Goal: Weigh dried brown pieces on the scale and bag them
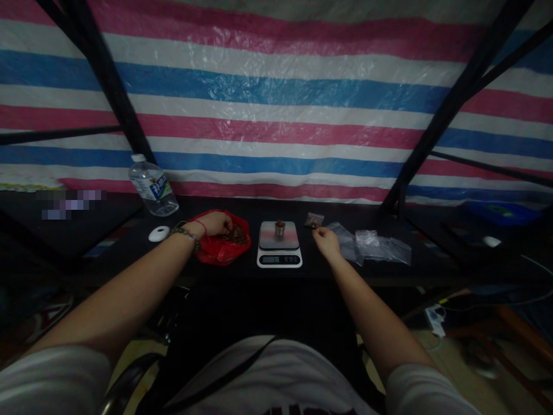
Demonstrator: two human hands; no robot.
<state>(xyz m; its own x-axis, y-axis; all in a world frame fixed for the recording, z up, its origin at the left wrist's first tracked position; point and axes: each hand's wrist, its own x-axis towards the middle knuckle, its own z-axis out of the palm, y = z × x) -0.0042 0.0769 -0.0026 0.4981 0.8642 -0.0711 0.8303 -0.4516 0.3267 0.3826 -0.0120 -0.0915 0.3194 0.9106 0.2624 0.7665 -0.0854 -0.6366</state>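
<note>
Red bag (224, 246) of brown bits under left hand (215, 223), fingers curled inside; right hand (327, 241) pinched, grip unclear, beside small filled pouch (314, 219), near scale (279, 244).

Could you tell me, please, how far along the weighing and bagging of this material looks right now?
Done: one small filled bag lies behind the scale. In hand: a little cup of brown material sits on the scale; the left hand reaches into the red bag, and the right hand pinches something small. Left: several clear empty bags remain.
</note>
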